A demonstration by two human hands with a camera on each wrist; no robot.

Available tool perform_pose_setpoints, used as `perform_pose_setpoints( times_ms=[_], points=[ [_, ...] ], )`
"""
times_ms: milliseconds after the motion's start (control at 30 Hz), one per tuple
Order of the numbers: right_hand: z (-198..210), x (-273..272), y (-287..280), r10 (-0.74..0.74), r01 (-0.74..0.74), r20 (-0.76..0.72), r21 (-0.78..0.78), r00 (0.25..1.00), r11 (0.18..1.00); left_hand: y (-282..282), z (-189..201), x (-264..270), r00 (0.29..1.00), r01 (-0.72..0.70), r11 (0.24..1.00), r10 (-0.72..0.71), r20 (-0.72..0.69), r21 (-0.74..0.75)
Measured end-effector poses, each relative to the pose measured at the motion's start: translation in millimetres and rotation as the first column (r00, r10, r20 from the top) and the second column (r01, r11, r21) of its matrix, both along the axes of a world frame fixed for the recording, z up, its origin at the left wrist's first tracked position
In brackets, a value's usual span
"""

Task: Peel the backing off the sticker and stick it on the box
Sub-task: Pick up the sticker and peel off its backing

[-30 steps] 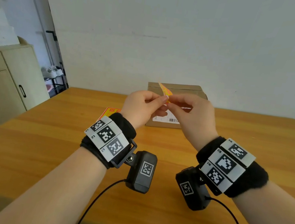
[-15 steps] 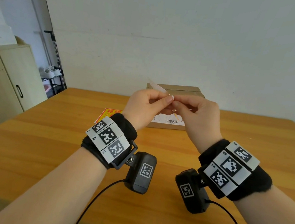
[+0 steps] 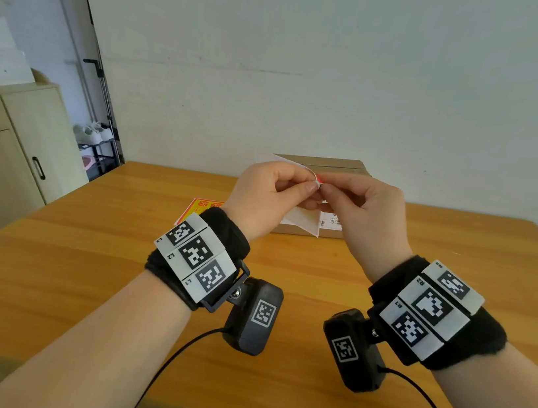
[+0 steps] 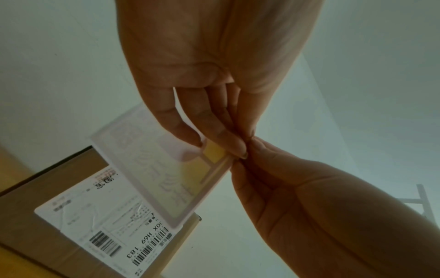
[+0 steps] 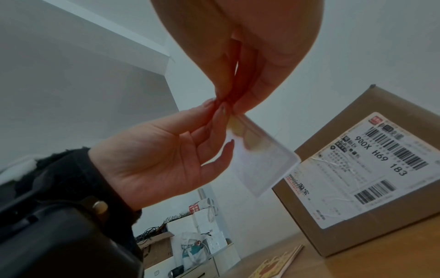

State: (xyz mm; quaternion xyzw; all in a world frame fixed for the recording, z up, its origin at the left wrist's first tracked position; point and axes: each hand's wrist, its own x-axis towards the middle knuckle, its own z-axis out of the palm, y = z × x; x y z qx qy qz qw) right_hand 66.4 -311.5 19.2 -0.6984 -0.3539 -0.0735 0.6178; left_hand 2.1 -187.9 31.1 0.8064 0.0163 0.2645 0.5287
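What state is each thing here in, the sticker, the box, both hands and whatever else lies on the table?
sticker: held in the air above the table, one corner just lifted from its backing.
left hand: pinches the sticker's corner.
right hand: pinches the same corner.
box: closed, standing on the table, shipping label on its near face.
stack of stickers: flat on the table, untouched.
cabinet: doors shut.

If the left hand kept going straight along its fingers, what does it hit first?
The right hand: the left hand points right, fingertips already meeting it at the sticker corner both pinch. The box sits farther back, probably off that line; depth is unclear.
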Motion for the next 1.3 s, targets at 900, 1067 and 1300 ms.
perform_pose_setpoints(
  times_ms=[900, 1067, 1300],
  points=[
    [-2.5, -1.3, 0.3, 0.018, -0.018, 0.033, -0.027, 0.999, 0.999, 3.4, -3.5, -2.8, 1.000, -0.022, 0.997, 0.021, 0.011, 0.076],
    [-3.1, -0.5, 1.0, 0.026, -0.025, 0.026, -0.030, 0.999, 0.999, 4.9, -6.4, -1.2, 0.999, -0.036, 0.995, 0.034, 0.025, 0.091],
    [-3.6, -0.6, 1.2, 0.050, -0.050, 0.005, -0.021, 0.999, 0.999, 5.9, -6.9, -2.0, 0.999, -0.037, 0.994, 0.034, 0.032, 0.101]
  ],
)
